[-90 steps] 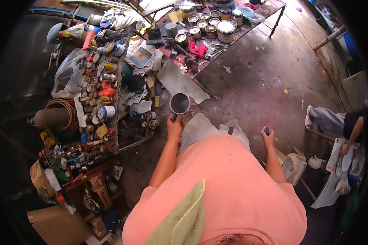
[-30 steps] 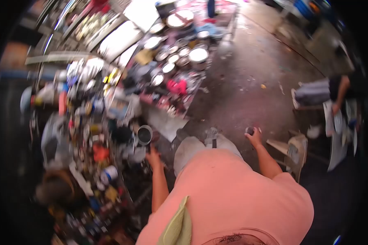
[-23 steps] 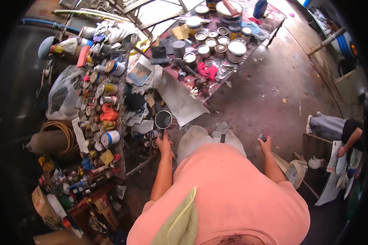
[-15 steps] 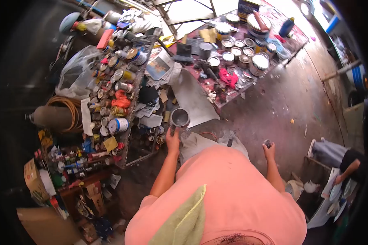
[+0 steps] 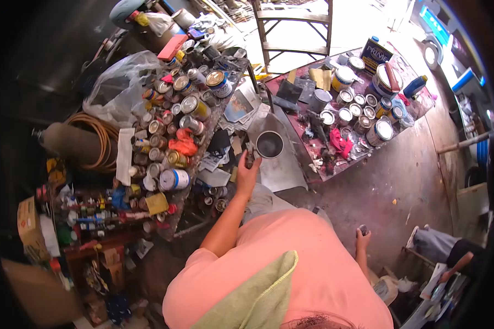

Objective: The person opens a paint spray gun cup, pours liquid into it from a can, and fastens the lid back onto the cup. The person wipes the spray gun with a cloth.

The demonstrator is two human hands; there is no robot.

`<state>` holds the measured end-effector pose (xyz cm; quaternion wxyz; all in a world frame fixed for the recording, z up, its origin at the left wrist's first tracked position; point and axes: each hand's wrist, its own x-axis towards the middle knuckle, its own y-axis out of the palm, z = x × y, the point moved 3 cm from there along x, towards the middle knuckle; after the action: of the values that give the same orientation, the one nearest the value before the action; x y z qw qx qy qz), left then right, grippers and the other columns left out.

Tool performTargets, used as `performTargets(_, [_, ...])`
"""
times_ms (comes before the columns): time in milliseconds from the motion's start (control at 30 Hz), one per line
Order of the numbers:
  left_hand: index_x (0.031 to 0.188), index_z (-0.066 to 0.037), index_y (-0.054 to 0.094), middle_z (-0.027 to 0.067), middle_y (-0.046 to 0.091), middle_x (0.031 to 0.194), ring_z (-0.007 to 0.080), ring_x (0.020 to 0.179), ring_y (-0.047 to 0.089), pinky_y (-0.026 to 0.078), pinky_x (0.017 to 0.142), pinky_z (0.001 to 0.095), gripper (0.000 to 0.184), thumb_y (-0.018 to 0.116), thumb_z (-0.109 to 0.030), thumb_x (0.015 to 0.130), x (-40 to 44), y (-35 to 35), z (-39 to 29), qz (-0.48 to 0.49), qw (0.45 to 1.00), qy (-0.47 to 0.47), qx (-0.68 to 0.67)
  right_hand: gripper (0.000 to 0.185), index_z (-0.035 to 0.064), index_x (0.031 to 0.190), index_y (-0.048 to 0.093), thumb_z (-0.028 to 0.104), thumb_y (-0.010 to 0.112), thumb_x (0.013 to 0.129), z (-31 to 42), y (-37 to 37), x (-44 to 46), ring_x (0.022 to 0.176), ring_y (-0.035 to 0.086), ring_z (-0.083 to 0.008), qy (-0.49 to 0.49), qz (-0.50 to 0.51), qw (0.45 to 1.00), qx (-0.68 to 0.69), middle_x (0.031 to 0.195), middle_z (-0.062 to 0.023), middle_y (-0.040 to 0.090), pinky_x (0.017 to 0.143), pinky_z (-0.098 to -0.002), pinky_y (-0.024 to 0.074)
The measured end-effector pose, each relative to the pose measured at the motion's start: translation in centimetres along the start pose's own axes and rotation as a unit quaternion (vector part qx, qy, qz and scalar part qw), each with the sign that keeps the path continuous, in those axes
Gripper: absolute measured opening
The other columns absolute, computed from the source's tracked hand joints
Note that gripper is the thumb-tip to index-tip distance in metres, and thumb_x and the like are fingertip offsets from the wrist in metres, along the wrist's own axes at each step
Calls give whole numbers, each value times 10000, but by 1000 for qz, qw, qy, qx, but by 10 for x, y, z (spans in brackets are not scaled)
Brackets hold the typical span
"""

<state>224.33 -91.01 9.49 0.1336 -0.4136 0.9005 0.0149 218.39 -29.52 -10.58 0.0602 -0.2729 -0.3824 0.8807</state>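
Note:
My left hand (image 5: 248, 170) is closed round the dark handle of a round metal cup (image 5: 270, 144), held with its open top facing up. Its inside looks dark grey. The cup is above a grey sheet (image 5: 282, 171) between two cluttered tables. Out to the right, beside my body, my right hand (image 5: 363, 237) is closed round a small dark round object (image 5: 363, 229), too small to make out.
Cans crowd the left table (image 5: 208, 143); more cans and a red cloth (image 5: 340, 143) lie on the red-stained table (image 5: 325, 171). A ladder (image 5: 295, 47) stands ahead. At the lower right is another person (image 5: 436, 245). A gas cylinder (image 5: 71, 143) lies left.
The view has swung, with both tables now nearer and the ladder in sight. The cup and my left hand have moved forward and right; my right hand sits lower. Both grips are unchanged.

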Motion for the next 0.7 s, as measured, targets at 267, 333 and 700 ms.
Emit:
performTargets(267, [1465,41,347,104,604,1205,159,986,608,489,862,298,764,720,-313,902,176,-84,-72,86,991,103,-11,844,-129,1325,436,381,799,758,50,74,-133,1154,576,-356,77,-103,991,19,1259,-281,567,995,-413,444])
performTargets(333, [1473,11,351,72,614,1100,116,817,580,478,723,265,742,714,-302,907,219,-105,-85,87,994,55,-37,823,-125,1315,443,363,803,760,56,94,-161,1127,588,-343,100,-114,988,41,1249,-268,572,980,-409,455])
performTargets(700, [1160,-108,552,-1,541,773,85,578,482,405,498,239,322,465,-380,1013,477,-224,-162,-85,978,99,-162,849,-145,1336,415,330,814,756,69,170,-220,1187,561,-364,147,-185,969,75,1286,-301,541,1016,-415,434])
